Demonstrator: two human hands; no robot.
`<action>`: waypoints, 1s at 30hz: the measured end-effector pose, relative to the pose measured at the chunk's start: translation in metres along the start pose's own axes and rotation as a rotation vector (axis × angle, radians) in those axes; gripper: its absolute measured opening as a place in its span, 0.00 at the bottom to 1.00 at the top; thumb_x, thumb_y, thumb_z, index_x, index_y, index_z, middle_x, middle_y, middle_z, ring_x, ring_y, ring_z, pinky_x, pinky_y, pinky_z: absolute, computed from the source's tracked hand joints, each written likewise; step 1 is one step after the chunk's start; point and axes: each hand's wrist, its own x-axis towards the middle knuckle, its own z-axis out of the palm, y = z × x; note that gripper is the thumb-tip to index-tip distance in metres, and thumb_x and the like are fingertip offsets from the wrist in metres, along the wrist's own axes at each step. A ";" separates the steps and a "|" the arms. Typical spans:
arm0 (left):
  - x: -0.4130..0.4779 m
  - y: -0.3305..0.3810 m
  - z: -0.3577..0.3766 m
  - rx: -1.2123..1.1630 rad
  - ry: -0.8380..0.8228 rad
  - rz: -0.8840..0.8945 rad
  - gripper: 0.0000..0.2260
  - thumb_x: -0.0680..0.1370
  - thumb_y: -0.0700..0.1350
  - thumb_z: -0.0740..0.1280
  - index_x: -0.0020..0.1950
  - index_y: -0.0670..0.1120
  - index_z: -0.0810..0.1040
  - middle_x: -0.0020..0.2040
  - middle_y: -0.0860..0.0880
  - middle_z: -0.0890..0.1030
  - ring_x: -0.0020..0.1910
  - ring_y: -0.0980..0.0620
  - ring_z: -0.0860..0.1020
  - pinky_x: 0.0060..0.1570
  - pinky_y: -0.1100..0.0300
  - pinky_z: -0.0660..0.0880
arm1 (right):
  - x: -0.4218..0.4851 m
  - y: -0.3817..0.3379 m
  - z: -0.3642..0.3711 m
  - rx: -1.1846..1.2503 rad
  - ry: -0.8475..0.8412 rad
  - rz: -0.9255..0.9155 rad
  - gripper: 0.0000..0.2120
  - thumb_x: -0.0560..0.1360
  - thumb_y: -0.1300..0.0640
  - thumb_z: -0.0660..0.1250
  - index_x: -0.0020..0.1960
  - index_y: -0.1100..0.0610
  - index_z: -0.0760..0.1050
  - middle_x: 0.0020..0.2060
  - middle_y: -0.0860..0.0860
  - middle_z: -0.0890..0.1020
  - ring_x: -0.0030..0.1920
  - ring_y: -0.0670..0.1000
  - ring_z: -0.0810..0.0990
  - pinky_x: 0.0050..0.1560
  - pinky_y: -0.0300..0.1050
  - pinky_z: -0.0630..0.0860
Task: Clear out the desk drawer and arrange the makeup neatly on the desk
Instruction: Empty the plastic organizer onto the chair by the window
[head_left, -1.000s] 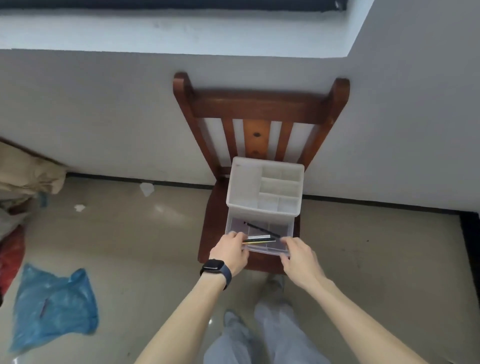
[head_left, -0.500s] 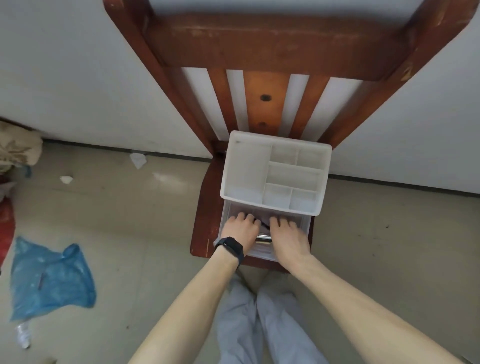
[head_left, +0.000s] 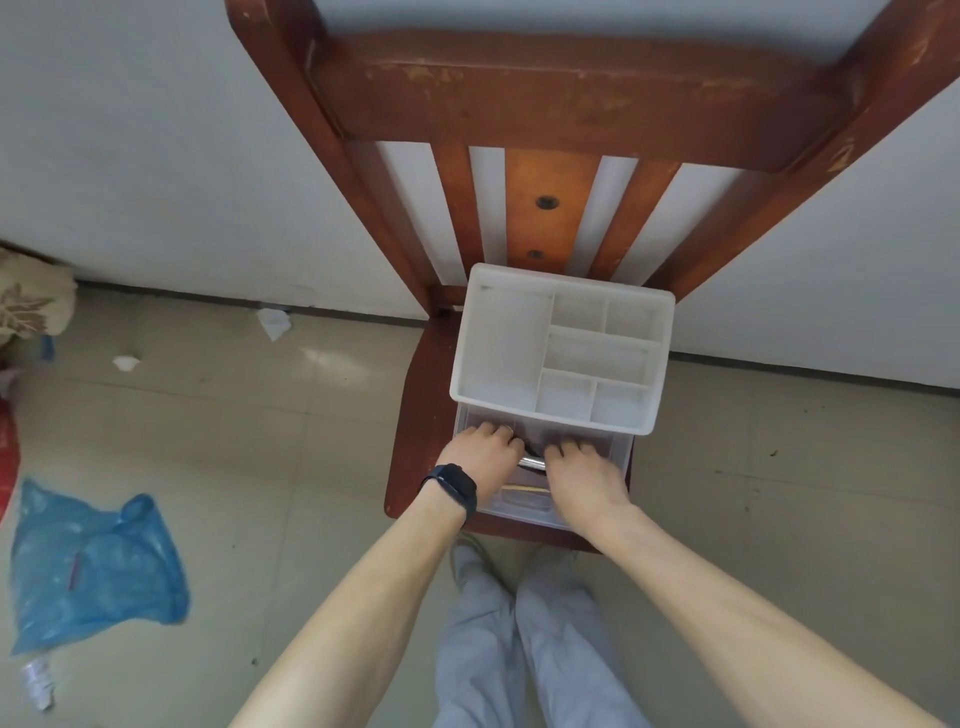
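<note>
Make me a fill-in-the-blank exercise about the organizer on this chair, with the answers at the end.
1. The white organizer stands on the wooden chair's ____.
2. Its clear drawer is ____, not closed, with the left hand and right hand inside.
3. The black watch sits on the ____ wrist.
4. The plastic bag on the floor is ____.
Answers: seat, open, left, blue.

Organizer sits on chair seat, just beyond both hands. Drawer pulled out from under it, toward person. Left hand and right hand side by side inside drawer; makeup sticks lie between them. Chair back behind organizer. Plastic bag on floor, well left of left hand.
</note>
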 end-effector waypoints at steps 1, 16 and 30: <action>-0.004 -0.004 -0.004 -0.013 0.034 -0.001 0.14 0.82 0.38 0.59 0.67 0.42 0.72 0.63 0.43 0.77 0.62 0.41 0.75 0.57 0.50 0.72 | -0.003 0.003 -0.003 0.051 0.027 -0.005 0.15 0.81 0.62 0.60 0.67 0.59 0.70 0.61 0.56 0.76 0.62 0.59 0.75 0.51 0.52 0.75; -0.129 -0.020 -0.072 -1.862 0.366 -0.561 0.08 0.81 0.43 0.68 0.59 0.44 0.80 0.50 0.45 0.86 0.46 0.49 0.86 0.51 0.55 0.82 | -0.127 0.007 -0.074 1.169 -0.044 0.056 0.07 0.83 0.54 0.62 0.48 0.55 0.75 0.38 0.46 0.82 0.35 0.42 0.77 0.39 0.40 0.73; -0.270 -0.029 -0.157 -1.791 0.764 -0.464 0.08 0.76 0.43 0.74 0.54 0.48 0.85 0.45 0.48 0.87 0.45 0.48 0.86 0.57 0.49 0.80 | -0.179 -0.112 -0.172 1.102 -0.089 -0.187 0.14 0.86 0.54 0.55 0.59 0.50 0.79 0.31 0.44 0.76 0.32 0.42 0.72 0.35 0.36 0.69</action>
